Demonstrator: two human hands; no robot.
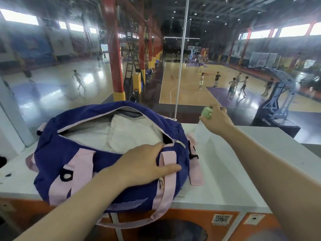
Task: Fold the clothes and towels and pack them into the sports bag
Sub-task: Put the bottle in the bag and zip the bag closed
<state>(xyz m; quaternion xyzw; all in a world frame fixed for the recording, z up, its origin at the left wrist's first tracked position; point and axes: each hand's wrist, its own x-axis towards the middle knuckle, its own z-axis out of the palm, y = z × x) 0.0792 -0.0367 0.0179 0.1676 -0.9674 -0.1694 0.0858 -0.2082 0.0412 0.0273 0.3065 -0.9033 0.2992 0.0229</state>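
Observation:
A blue sports bag point(57, 153) with pink straps lies on a white counter point(225, 171), its top zipper open. Folded white towels or clothes point(125, 133) fill the inside. My left hand point(147, 162) rests flat on the bag's near side, fingers spread over a pink strap. My right hand point(217, 120) reaches past the bag's right end and grips the green cap of a clear plastic bottle point(202, 132) standing on the counter.
A glass pane rises right behind the counter, with a basketball hall and players below. Orange locker fronts point(225, 223) with QR stickers sit under the counter's front edge. A dark object point(2, 161) sits at the far left.

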